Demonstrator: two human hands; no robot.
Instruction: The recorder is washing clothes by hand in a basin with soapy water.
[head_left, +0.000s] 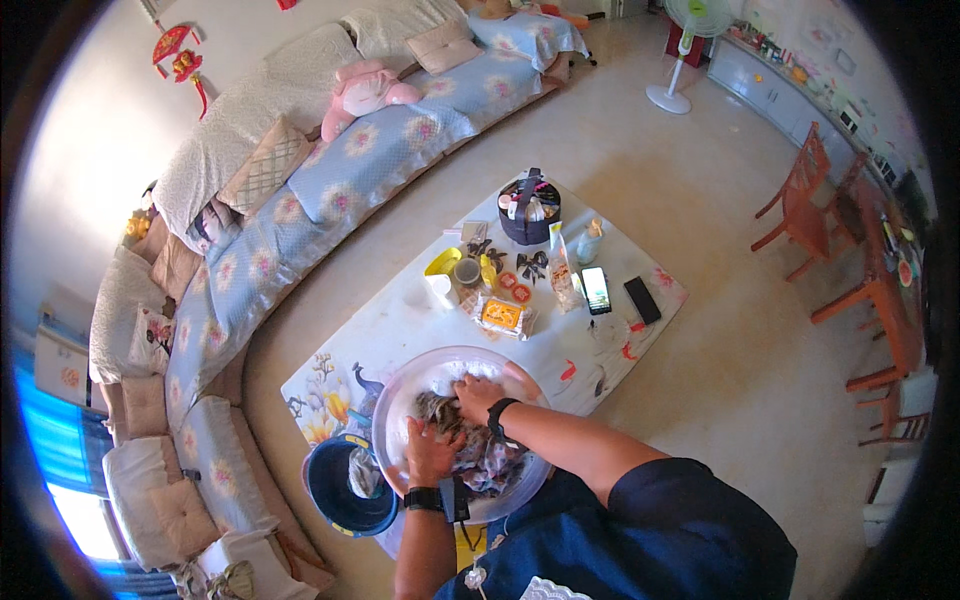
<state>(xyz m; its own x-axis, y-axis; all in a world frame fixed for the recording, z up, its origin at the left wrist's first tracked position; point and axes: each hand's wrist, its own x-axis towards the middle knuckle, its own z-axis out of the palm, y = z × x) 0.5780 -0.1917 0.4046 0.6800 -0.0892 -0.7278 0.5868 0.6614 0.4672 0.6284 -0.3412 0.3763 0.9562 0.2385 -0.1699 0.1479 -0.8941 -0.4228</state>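
A round, clear plastic basin (385, 465) stands at the table's near edge, holding foamy water and wet patterned cloth (491, 459). My left hand (433, 456) rests at the left side of the cloth with its fingers spread, a black strap and small dark device on its wrist. Farther in, my right hand (478, 397) is bent over a brown-patterned part of the cloth beside the suds, gripping it; a black band circles that wrist. The fingertips of the right hand are partly hidden by cloth and foam. Left of the basin, a dark blue bucket (330, 495) contains a pale, crumpled cloth (364, 474).
The low table (345, 337) has a printed cover. Toward its far end are a black handled basket (529, 217), a packet of wipes (502, 315), a lit phone (596, 291) and a dark phone (643, 300). A long covered sofa (337, 202) curves along the left; wooden chairs (806, 210) stand right.
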